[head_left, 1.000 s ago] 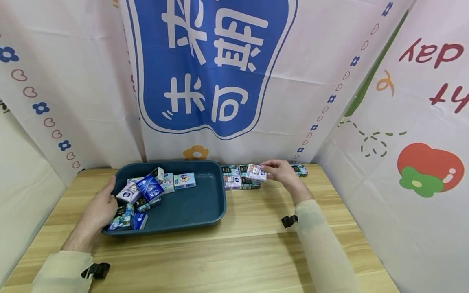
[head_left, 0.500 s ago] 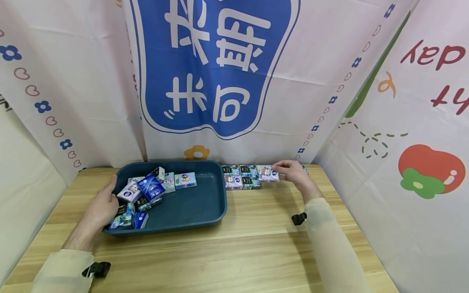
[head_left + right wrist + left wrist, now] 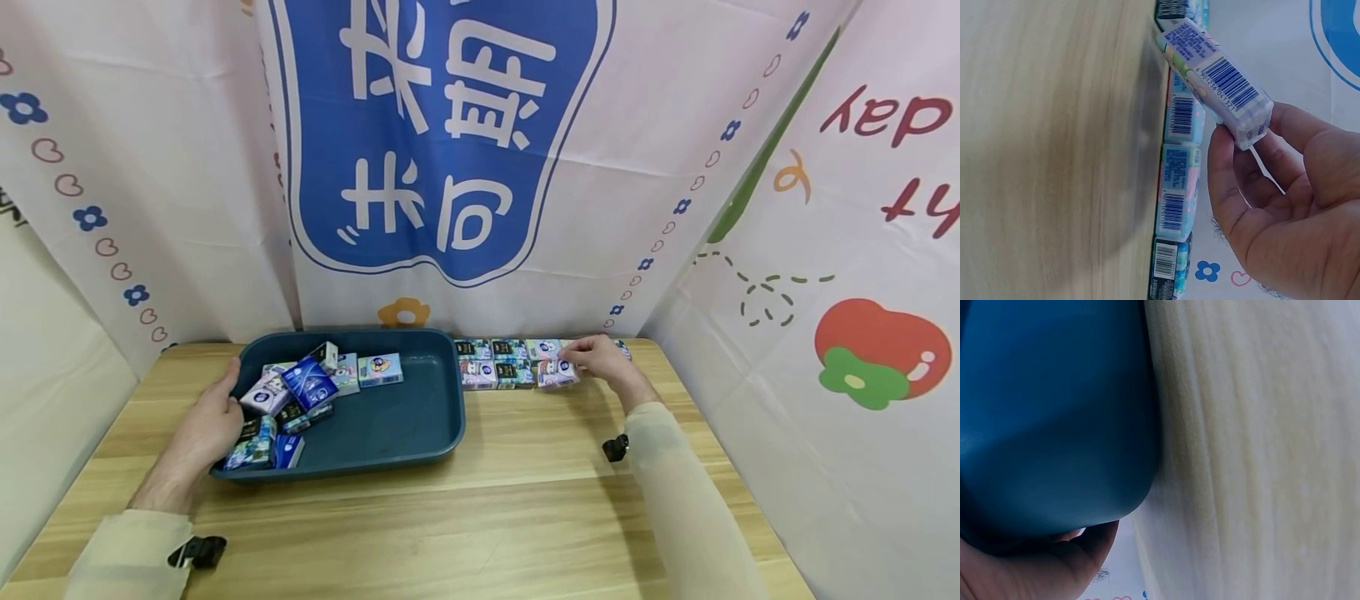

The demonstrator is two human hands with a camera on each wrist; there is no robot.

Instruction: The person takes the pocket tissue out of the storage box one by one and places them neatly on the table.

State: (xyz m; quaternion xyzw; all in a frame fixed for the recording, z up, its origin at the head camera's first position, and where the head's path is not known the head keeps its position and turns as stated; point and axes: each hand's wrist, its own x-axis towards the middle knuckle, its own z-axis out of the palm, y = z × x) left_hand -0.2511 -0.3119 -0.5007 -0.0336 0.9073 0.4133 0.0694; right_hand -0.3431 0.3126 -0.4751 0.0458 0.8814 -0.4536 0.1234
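My right hand (image 3: 604,363) pinches a lavender pocket tissue pack (image 3: 557,373) by its right end, close over the table at the front row of packs. In the right wrist view this tissue pack (image 3: 1219,78) slants across a line of packs, its barcode side showing. Fingers and thumb of my left hand (image 3: 204,427) hold the left end of a dark teal tray (image 3: 408,421). In the left wrist view the tray's outer wall (image 3: 1060,437) fills the left side, with the left hand (image 3: 1041,569) at its lower end.
Several tissue packs (image 3: 476,373) stand in two rows right of the tray, along the back cloth. Inside the tray lie loose packs, including a dark blue one (image 3: 309,383) and a light blue one (image 3: 380,368). A printed cloth (image 3: 600,208) rises behind the wooden table (image 3: 450,533).
My right hand has carried the lavender tissue pack to the right, then slightly down toward the front row, uncovering a light-coloured pack behind it. My left hand and the tray stay put.
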